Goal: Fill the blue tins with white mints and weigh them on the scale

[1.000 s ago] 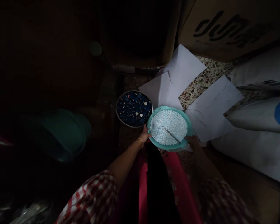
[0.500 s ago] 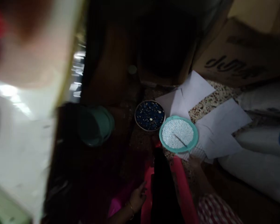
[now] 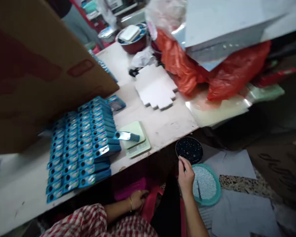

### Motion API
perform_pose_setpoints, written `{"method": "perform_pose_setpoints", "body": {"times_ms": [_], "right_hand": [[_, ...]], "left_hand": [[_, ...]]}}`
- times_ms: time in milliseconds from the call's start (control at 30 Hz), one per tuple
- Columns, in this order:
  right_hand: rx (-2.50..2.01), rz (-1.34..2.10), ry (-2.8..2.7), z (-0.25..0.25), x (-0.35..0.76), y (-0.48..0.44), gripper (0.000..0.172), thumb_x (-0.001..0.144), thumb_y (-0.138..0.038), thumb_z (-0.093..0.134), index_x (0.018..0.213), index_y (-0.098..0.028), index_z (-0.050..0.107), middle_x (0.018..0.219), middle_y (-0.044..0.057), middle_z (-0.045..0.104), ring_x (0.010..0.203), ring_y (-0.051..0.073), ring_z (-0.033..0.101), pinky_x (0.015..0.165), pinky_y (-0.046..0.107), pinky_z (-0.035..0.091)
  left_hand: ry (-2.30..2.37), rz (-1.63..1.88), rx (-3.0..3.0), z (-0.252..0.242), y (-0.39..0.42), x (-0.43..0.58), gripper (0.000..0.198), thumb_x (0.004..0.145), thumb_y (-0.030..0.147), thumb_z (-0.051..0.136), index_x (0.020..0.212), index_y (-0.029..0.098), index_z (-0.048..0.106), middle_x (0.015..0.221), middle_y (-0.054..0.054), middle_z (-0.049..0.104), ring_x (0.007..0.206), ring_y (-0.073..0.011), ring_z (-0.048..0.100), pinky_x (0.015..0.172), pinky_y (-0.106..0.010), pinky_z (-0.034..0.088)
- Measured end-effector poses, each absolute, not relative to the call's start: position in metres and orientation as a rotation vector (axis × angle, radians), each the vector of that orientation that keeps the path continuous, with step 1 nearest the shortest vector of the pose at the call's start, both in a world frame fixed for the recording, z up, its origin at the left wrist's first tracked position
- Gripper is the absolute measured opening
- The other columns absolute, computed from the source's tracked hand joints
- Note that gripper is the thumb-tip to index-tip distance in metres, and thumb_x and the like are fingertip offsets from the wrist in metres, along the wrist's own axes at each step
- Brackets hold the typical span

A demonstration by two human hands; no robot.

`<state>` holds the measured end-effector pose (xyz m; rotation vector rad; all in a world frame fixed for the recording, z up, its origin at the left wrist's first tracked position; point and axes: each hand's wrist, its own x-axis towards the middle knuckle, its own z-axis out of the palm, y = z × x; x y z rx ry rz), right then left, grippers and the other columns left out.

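Observation:
My right hand (image 3: 186, 176) is raised over the floor, thumb and fingertips pinched together. Whatever lies between them, if anything, is too small to make out. Just beyond the fingertips is a round tray (image 3: 189, 149) of dark blue pieces with pale specks. Beside that hand stands a teal basin (image 3: 218, 189) full of small white beads, with a thin dark stick (image 3: 199, 188) lying in it. My left hand (image 3: 138, 199), a bangle at its wrist, rests low beside red plastic (image 3: 151, 200), its fingers loosely apart and seemingly holding nothing.
On the white table (image 3: 162, 135) stand rows of blue boxes (image 3: 88, 141) and a pale green scale (image 3: 138, 149) bearing one blue box (image 3: 127, 136). White cut-out cards (image 3: 155, 87), orange plastic bags (image 3: 177, 65) and a large carton (image 3: 39, 75) are there too. Paper sheets (image 3: 244, 210) cover the floor.
The view has swung from the floor up to the table. My right hand has moved from the basin's near rim to near the dark tray. My left hand stays by the red plastic.

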<state>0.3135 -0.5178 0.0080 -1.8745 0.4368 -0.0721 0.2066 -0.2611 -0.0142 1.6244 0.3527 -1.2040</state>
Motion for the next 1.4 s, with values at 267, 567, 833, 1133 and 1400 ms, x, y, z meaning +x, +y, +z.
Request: {"method": "perform_pose_setpoints", "body": {"times_ms": [267, 567, 833, 1133, 1400], "right_hand": [[-2.059, 0.056, -0.101, 0.101, 0.407, -0.402, 0.07, 0.072, -0.044, 0.061, 0.131, -0.014, 0.039, 0.129, 0.017, 0.046, 0.12, 0.027, 0.043, 0.099, 0.045, 0.038], [-2.01, 0.105, 0.122, 0.115, 0.394, -0.392, 0.076, 0.061, -0.041, 0.067, 0.127, -0.017, 0.038, 0.134, 0.016, 0.042, 0.122, 0.025, 0.042, 0.095, 0.041, 0.041], [-1.999, 0.087, 0.237, 0.105, 0.4, -0.401, 0.053, 0.067, -0.034, 0.051, 0.115, -0.011, 0.048, 0.118, 0.018, 0.055, 0.104, 0.022, 0.057, 0.089, 0.037, 0.046], [-1.996, 0.124, -0.02, 0.137, 0.453, -0.417, 0.033, 0.074, -0.03, 0.052, 0.102, -0.015, 0.058, 0.1, 0.01, 0.064, 0.089, 0.017, 0.061, 0.084, 0.036, 0.048], [-1.964, 0.325, -0.282, 0.15, 0.459, -0.41, 0.049, 0.069, -0.03, 0.055, 0.117, -0.023, 0.048, 0.124, 0.009, 0.052, 0.108, 0.02, 0.052, 0.088, 0.04, 0.046]], "left_hand": [[0.722, -0.721, 1.624, 0.075, -0.203, 0.194, 0.037, 0.058, 0.027, 0.06, 0.095, 0.021, 0.066, 0.09, -0.006, 0.069, 0.09, -0.0244, 0.061, 0.086, -0.037, 0.044], [0.674, -0.611, 1.523, 0.12, -0.104, 0.15, 0.032, 0.064, 0.025, 0.063, 0.095, 0.018, 0.066, 0.094, -0.008, 0.069, 0.094, -0.0233, 0.062, 0.09, -0.036, 0.045], [0.62, -0.546, 1.396, 0.163, -0.112, 0.194, 0.032, 0.069, 0.031, 0.066, 0.099, 0.021, 0.067, 0.103, -0.005, 0.068, 0.102, -0.023, 0.06, 0.099, -0.037, 0.04], [0.646, -0.393, 1.443, 0.157, -0.183, 0.253, 0.04, 0.074, 0.032, 0.062, 0.108, 0.012, 0.059, 0.107, -0.012, 0.066, 0.101, -0.0217, 0.06, 0.095, -0.04, 0.043], [0.782, -0.363, 1.481, 0.151, -0.16, 0.211, 0.046, 0.07, 0.04, 0.063, 0.107, 0.012, 0.059, 0.105, -0.013, 0.067, 0.102, -0.0232, 0.061, 0.096, -0.043, 0.044]]}}
